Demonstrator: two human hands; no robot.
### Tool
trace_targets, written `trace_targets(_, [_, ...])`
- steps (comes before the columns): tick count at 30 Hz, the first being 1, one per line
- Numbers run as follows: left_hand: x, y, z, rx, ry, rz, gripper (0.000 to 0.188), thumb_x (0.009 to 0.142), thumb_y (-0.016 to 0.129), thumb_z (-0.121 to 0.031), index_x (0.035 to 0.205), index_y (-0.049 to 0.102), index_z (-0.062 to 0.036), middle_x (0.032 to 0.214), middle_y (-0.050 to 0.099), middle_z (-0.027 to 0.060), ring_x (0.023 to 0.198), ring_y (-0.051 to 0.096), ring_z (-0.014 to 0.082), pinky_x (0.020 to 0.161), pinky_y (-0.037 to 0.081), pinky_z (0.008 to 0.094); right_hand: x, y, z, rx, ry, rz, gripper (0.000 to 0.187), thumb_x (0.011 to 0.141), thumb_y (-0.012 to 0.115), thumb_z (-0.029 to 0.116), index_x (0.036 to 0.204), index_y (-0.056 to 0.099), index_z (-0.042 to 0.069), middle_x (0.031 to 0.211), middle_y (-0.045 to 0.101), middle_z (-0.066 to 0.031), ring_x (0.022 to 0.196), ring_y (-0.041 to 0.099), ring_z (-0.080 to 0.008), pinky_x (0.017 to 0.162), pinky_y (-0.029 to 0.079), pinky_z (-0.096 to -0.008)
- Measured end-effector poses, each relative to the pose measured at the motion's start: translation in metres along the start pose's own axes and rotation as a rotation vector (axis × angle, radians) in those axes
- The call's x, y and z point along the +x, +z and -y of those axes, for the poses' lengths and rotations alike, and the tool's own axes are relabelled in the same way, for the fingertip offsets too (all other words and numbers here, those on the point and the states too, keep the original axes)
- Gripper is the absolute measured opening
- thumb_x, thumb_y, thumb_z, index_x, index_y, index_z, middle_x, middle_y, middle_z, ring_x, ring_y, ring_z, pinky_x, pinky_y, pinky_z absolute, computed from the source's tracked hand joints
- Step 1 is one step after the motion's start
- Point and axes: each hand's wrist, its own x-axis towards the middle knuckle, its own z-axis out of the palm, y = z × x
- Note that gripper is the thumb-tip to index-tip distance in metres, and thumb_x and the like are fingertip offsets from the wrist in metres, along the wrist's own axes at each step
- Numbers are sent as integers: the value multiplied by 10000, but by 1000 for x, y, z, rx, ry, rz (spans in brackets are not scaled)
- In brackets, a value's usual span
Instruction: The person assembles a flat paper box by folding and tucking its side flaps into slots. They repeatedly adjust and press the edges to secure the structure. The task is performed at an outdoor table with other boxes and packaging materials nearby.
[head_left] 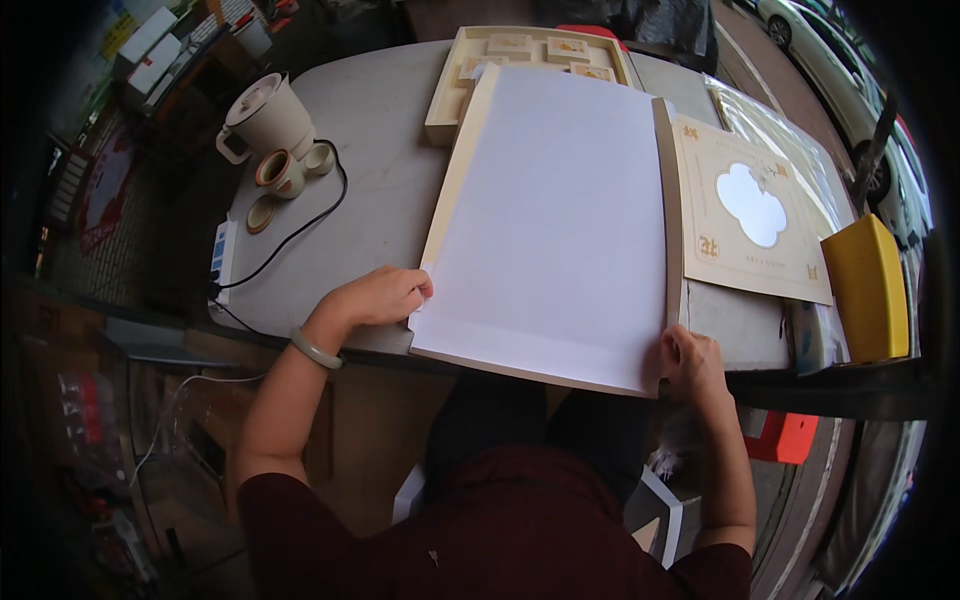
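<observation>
A large white sheet (555,220) lies over a flat beige box (452,190) on the grey table (370,170). My left hand (375,297), with a pale green bangle on the wrist, pinches the sheet's near left corner. My right hand (690,362) grips the near right corner of the sheet and the box edge under it, at the table's front edge.
A cream card lid with a cloud-shaped window (750,210) lies right of the box. A tray with small beige packets (530,50) sits behind. A cream kettle (265,115), cups (280,172), a cable and a power strip (222,250) are at the left. A yellow block (870,285) is far right.
</observation>
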Motion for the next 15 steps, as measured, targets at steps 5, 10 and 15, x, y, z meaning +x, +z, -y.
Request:
trace_targets(5, [3,0,15,186,174,59,283,781,571,39,1060,579,-12,753,668,133,704,649,270,673,506,367,4,-12,2,55,2,124,92,781,674,17,869,648,22,685,642,-176,651,655,-356,635,531,-405])
trace_targets(10, [6,7,18,215,199,-1,257,762,649,21,1004,568,-12,729,655,123,666,639,267,645,504,363,20,-51,8,158,56,526,290,745,673,-3,1029,614,0,817,675,-190,766,671,-364,728,548,-416])
trace_targets(15, [6,12,27,194,258,-78,250,768,695,-23,984,569,-16,719,649,124,665,643,258,630,505,357,15,-52,-7,163,-121,546,396,718,644,-27,1107,576,6,879,675,-199,815,667,-381,758,550,-416])
